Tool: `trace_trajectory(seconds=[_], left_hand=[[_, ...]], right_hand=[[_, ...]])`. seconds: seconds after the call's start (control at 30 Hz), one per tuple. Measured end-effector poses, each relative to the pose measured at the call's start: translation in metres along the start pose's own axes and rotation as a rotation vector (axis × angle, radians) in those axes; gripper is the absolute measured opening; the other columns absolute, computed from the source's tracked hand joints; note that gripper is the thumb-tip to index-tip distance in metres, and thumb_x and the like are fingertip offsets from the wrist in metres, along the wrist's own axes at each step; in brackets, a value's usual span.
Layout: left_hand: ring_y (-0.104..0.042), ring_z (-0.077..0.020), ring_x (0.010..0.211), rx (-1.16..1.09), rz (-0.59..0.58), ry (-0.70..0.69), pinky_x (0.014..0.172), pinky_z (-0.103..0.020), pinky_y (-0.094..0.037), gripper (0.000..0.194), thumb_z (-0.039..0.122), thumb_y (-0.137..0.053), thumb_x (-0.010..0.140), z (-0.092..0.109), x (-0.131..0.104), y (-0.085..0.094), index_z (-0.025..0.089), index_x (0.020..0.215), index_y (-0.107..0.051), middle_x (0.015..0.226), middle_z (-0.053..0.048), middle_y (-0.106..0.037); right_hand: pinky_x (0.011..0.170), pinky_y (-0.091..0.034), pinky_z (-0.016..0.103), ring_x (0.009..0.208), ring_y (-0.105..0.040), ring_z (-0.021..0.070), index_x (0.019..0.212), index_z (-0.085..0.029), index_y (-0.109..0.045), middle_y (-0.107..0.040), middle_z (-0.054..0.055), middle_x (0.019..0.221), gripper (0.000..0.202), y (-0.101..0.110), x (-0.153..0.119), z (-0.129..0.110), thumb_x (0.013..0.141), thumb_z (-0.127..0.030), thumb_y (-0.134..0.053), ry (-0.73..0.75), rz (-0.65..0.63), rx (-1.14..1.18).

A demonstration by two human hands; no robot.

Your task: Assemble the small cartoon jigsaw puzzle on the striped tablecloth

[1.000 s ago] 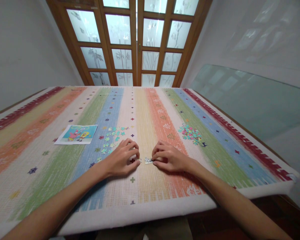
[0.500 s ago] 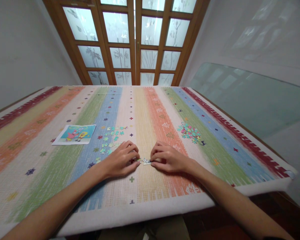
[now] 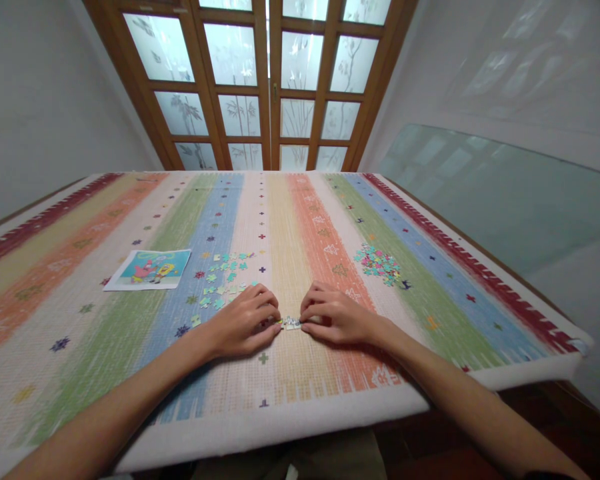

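Note:
A short strip of joined jigsaw puzzle pieces lies on the striped tablecloth, between my two hands. My left hand has its thumb and fingers closed at the strip's left end, with a bit of a puzzle piece showing at the fingertips. At the right end, my right hand pinches the strip's edge between thumb and fingers. Both hands rest low on the cloth, and their fingers cover the ends of the strip. Loose turquoise puzzle pieces are spread just beyond my left hand.
A heap of mixed puzzle pieces sits farther off to the right. On the left lies a picture sheet with a pink and a yellow cartoon figure. The tablecloth hangs over the near edge. Wooden glazed doors stand behind the table.
The left fingertips and the strip's left end show a very slight shift, drawing closer together. Otherwise both hands and the other pieces stay where they were.

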State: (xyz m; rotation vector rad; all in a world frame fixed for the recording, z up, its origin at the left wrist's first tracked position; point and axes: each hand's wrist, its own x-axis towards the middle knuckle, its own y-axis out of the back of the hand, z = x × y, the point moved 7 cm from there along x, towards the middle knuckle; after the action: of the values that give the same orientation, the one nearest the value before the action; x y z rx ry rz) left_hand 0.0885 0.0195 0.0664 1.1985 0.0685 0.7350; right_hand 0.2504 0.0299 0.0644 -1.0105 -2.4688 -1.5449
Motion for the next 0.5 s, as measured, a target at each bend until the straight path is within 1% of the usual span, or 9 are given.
trace_trajectory(seconds=[0.23, 0.4, 0.5], left_hand=[[-0.056, -0.0237, 0.097, 0.006, -0.008, 0.005, 0.089, -0.040, -0.045, 0.011, 0.028, -0.058, 0.100, -0.0002, 0.0003, -0.0046, 0.020, 0.098, -0.066, 0.099, -0.006, -0.067], [-0.056, -0.0238, 0.098, -0.002, -0.004, 0.019, 0.089, -0.040, -0.045, 0.011, 0.029, -0.057, 0.100, 0.0000, 0.0006, -0.0032, 0.021, 0.098, -0.066, 0.100, -0.007, -0.067], [-0.055, -0.0235, 0.097, 0.008, -0.005, 0.025, 0.088, -0.040, -0.044, 0.011, 0.029, -0.058, 0.100, -0.0004, 0.0003, -0.0034, 0.021, 0.098, -0.065, 0.099, -0.006, -0.067]], right_hand=[[0.078, -0.050, 0.037, 0.087, -0.058, 0.0213, 0.090, -0.018, -0.076, -0.072, 0.008, 0.089, 0.014, 0.0002, -0.0007, -0.0001, 0.096, -0.022, -0.064, 0.015, 0.012, 0.000], [0.080, -0.050, 0.037, 0.087, -0.059, 0.0210, 0.091, -0.019, -0.076, -0.072, 0.008, 0.090, 0.015, 0.0005, 0.0000, -0.0015, 0.097, -0.027, -0.065, -0.002, -0.004, 0.007], [0.079, -0.050, 0.037, 0.086, -0.059, 0.0205, 0.088, -0.018, -0.075, -0.071, 0.008, 0.090, 0.018, 0.0032, 0.0012, -0.0049, 0.098, -0.028, -0.064, 0.006, 0.021, -0.006]])
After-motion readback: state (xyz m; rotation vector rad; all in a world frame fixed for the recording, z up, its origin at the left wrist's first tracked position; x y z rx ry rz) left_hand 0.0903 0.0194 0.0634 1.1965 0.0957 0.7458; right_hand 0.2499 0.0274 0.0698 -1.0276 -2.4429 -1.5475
